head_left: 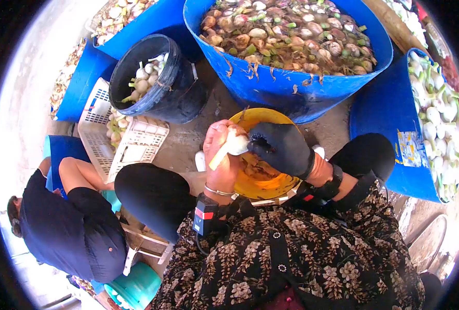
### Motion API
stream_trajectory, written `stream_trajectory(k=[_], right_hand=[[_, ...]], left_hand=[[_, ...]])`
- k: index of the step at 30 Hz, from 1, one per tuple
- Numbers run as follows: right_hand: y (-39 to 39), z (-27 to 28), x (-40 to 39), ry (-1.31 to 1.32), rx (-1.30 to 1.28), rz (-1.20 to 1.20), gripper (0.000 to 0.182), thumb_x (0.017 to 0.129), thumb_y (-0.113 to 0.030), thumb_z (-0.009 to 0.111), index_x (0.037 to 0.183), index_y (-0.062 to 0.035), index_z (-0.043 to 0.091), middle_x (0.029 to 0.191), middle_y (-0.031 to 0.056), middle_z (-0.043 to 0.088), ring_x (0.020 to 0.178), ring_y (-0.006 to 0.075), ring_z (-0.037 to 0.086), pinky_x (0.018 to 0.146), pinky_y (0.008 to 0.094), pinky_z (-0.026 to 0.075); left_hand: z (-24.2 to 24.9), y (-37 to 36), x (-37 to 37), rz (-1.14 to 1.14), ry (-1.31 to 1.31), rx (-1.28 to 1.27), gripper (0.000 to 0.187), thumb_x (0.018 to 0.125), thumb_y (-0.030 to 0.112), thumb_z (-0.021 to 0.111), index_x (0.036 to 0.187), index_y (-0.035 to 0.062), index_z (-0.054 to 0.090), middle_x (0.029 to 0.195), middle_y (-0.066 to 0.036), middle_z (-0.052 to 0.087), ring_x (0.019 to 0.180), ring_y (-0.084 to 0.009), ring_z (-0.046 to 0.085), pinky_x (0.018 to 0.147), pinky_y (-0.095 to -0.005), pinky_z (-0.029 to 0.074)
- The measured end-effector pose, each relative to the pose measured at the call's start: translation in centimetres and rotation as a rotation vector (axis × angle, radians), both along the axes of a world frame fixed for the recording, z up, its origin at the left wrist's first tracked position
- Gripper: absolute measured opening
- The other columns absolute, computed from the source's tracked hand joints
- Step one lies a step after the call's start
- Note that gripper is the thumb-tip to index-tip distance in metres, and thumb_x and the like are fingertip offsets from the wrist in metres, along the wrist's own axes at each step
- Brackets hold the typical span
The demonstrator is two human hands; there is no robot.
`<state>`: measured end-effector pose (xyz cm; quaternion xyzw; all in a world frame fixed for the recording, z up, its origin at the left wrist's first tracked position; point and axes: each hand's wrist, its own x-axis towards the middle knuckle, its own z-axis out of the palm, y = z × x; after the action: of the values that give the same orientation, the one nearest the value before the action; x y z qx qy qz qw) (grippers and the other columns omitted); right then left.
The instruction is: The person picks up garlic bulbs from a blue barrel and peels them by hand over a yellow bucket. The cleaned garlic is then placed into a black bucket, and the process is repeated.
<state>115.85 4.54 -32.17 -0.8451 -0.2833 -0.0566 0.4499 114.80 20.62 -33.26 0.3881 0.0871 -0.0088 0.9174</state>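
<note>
My bare left hand (220, 150) is closed around a white garlic bulb (236, 143), whose pale stem points down and left. My right hand (283, 147), in a dark glove, has its curled fingertips right against the bulb's other side. Whatever lies in those gloved fingers is too dark to make out. Both hands are above a yellow bucket (263, 114), which has brownish peelings inside.
A big blue tub (302, 93) of unpeeled bulbs in water stands ahead. On the right, a tilted blue tub (382, 129) holds white bulbs. A black bucket (164, 98) and white crate (131, 150) with bulbs stand left. Another person (74, 227) sits at left.
</note>
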Motion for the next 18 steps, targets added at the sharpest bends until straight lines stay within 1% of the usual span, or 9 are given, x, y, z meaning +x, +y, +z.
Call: stream_trajectory(k=[3,6,8,10,12,15,16,17,18], right_hand=[[-0.4,0.2,0.3,-0.047,0.028,0.022,0.017,0.079,-0.025,0.059,0.084,-0.0094,0.052,0.070,0.0145,0.058,0.063,0.0361,0.057,0.055,0.0426,0.045],[-1.1,1.1,1.2,0.136,0.074,0.011,0.015,0.073,-0.015,0.062,0.077,-0.0044,0.053,0.065,0.0154,0.055,0.059,0.0340,0.055,0.055,0.0380,0.044],[-0.9,0.6,1.2,0.067,0.072,0.015,0.015,0.075,-0.019,0.061,0.077,-0.0060,0.054,0.066,0.0160,0.056,0.062,0.0367,0.056,0.054,0.0416,0.044],[-0.7,0.5,1.3,0.041,0.052,-0.007,0.016,0.076,-0.021,0.060,0.077,-0.0065,0.054,0.067,0.0165,0.056,0.064,0.0381,0.057,0.055,0.0432,0.044],[-0.6,0.7,1.7,0.062,0.014,-0.052,0.015,0.075,-0.019,0.060,0.075,-0.0058,0.054,0.067,0.0169,0.056,0.066,0.0382,0.057,0.057,0.0429,0.045],[-0.2,-1.1,2.6,0.001,-0.002,-0.135,0.013,0.076,-0.017,0.059,0.078,-0.0048,0.056,0.068,0.0177,0.057,0.067,0.0393,0.056,0.060,0.0404,0.046],[-0.4,-1.3,3.1,0.055,0.034,-0.126,0.013,0.076,-0.015,0.059,0.082,-0.0044,0.056,0.070,0.0175,0.057,0.066,0.0380,0.057,0.060,0.0396,0.047],[-0.6,-1.4,3.5,0.109,0.069,-0.114,0.014,0.076,-0.014,0.059,0.086,-0.0041,0.057,0.071,0.0173,0.058,0.066,0.0367,0.057,0.061,0.0389,0.047],[-0.7,-1.5,3.7,0.163,0.104,-0.101,0.016,0.076,-0.013,0.058,0.089,-0.0038,0.058,0.073,0.0171,0.059,0.065,0.0354,0.058,0.061,0.0381,0.047]], left_hand=[[-0.2,0.4,0.1,-0.071,-0.042,0.035,0.018,0.090,0.020,0.053,0.097,0.0035,0.055,0.085,-0.007,0.061,0.074,-0.0147,0.059,0.068,-0.0275,0.049],[-0.5,0.9,-0.1,-0.174,-0.047,0.038,0.014,0.089,0.016,0.055,0.097,0.0037,0.055,0.086,-0.006,0.060,0.074,-0.0129,0.059,0.067,-0.0263,0.050],[-0.8,0.9,-0.1,-0.239,-0.052,0.037,0.014,0.087,0.012,0.057,0.098,0.0041,0.054,0.086,-0.004,0.060,0.074,-0.0116,0.059,0.067,-0.0253,0.050],[0.2,0.9,-0.3,-0.283,-0.073,0.178,0.016,0.084,0.008,0.058,0.098,0.0045,0.053,0.087,-0.003,0.058,0.075,-0.0105,0.058,0.068,-0.0249,0.050],[1.0,1.2,-0.7,-0.360,-0.075,0.263,0.025,0.079,0.004,0.062,0.100,0.0049,0.050,0.091,-0.002,0.055,0.082,-0.0105,0.056,0.072,-0.0257,0.049],[1.0,0.9,-0.9,-0.434,-0.191,0.361,0.031,0.075,0.001,0.064,0.101,0.0054,0.048,0.095,-0.003,0.052,0.088,-0.0123,0.055,0.078,-0.0272,0.048],[1.2,0.5,-1.3,-0.468,-0.221,0.434,0.039,0.073,0.000,0.067,0.104,0.0060,0.045,0.098,-0.004,0.049,0.091,-0.0131,0.054,0.082,-0.0283,0.046],[1.3,0.1,-1.7,-0.493,-0.226,0.392,0.043,0.071,0.000,0.069,0.105,0.0066,0.044,0.099,-0.003,0.048,0.090,-0.0125,0.053,0.081,-0.0274,0.045],[1.6,-0.1,-1.8,-0.480,-0.252,0.454,0.044,0.071,0.000,0.070,0.106,0.0067,0.044,0.099,-0.003,0.048,0.089,-0.0122,0.052,0.081,-0.0272,0.045]])
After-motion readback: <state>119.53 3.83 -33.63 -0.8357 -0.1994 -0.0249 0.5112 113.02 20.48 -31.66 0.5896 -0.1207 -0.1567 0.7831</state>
